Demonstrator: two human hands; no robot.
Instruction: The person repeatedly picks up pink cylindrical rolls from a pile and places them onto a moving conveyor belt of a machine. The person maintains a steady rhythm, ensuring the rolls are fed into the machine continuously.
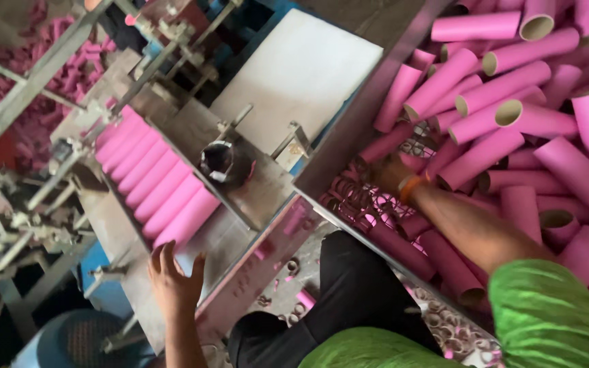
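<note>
Left hand [172, 279], lower left of centre: open, fingers spread, palm down on the metal feed tray [114, 225], just below the row of pink tubes [155, 184] lying side by side on it. Right hand [391, 178], right of centre: reaching into the bin [349, 129] of loose pink cardboard tubes [512, 116], fingers buried among them; grip cannot be told. Orange wristband [410, 187] on that wrist. Green sleeve [553, 307] at lower right. White board [301, 71] at top centre.
</note>
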